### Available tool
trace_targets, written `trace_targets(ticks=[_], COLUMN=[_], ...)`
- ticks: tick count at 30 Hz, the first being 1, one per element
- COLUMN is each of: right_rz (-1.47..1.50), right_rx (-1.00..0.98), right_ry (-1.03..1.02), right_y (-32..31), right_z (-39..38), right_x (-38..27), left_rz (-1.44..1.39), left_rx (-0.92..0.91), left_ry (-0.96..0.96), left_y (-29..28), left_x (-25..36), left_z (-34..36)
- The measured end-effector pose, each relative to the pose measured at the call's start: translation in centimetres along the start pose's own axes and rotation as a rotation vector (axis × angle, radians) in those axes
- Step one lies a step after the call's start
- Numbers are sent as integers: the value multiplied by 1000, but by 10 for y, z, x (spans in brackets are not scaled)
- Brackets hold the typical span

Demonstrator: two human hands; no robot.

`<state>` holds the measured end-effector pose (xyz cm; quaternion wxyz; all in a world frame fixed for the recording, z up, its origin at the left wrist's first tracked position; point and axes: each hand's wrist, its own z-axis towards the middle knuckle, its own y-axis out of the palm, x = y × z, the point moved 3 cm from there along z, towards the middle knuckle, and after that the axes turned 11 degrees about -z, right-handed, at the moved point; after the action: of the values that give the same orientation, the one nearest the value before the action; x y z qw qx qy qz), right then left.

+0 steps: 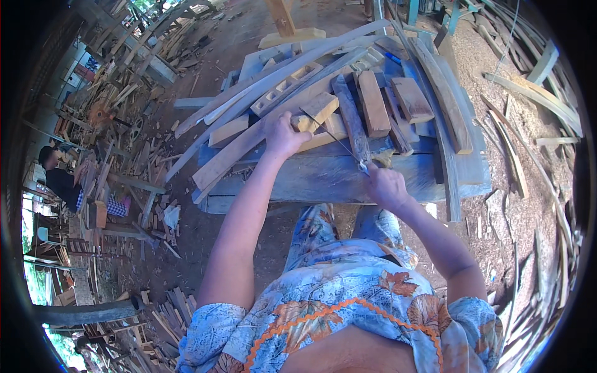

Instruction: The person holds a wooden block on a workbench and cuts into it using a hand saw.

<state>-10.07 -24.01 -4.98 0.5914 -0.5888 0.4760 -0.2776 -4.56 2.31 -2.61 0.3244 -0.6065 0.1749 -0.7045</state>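
My left hand (pixel 286 135) is closed around the near left end of a short light-brown wood block (pixel 322 108). The block lies over other timber on the workbench (pixel 329 177). In my closed right hand (pixel 388 186) is a long, thin hand tool (pixel 336 138) with a dark shaft, running up and left across the block's near end. I cannot make out whether it is a file or a narrow saw. A crumpled yellowish scrap (pixel 384 158) lies just beyond my right hand. A dark, rough wood strip (pixel 352 118) ends close to the tool's handle side.
Long curved boards (pixel 273 78) cross the bench's left and back. Two more blocks (pixel 373 102) (pixel 411 99) lie at right, beside a long thick plank (pixel 441 93). A blue pen-like object (pixel 393 58) rests at the back. A person (pixel 62 180) sits far left among wood scraps.
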Motion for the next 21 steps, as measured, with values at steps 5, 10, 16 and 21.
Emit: trace_targets(ticks=[5,10,16,21], right_rz=[51,90,22,11], right_rx=[82,98,104,82], right_ry=[-107,-104,-70,-40], right_y=[-23,-24,-3,6], right_z=[51,91,36,18], right_x=[-26,-52,-25,-8], left_rz=[-16,50,67,8], left_rx=[-2,-21,-15,-11], left_ry=[-10,-56,-62,-26], left_y=[0,3,-1,2], left_x=[0,11,6,-3], left_z=[-2,-3,-5,-1])
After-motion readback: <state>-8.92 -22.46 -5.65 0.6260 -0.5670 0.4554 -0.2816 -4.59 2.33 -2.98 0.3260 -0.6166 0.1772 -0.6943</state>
